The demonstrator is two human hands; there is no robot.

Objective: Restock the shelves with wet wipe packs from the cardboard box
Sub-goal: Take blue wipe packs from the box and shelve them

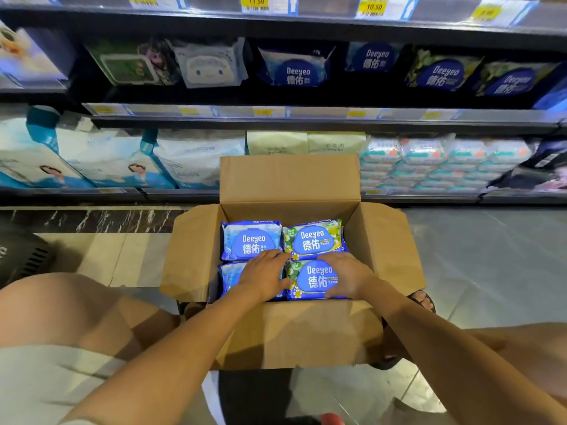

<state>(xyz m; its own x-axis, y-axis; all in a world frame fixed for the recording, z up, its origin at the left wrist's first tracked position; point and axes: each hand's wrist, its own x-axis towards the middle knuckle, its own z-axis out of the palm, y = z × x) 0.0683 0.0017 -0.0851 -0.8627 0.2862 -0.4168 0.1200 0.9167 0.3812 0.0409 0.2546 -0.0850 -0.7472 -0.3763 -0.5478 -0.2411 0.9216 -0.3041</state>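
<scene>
Open cardboard box (196, 256) showing four wet wipe packs, two blue, two green, left hand (264, 276) and right hand (346, 276) both gripping the near green pack (317, 279), fingers curling around its sides

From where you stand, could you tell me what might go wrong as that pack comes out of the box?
1. Both hands, left hand and right hand, flank the near green pack; packed tight, it may drag the blue pack along.
2. The upright rear flap stands between the box and the shelf; a lifted pack might catch it.
</scene>
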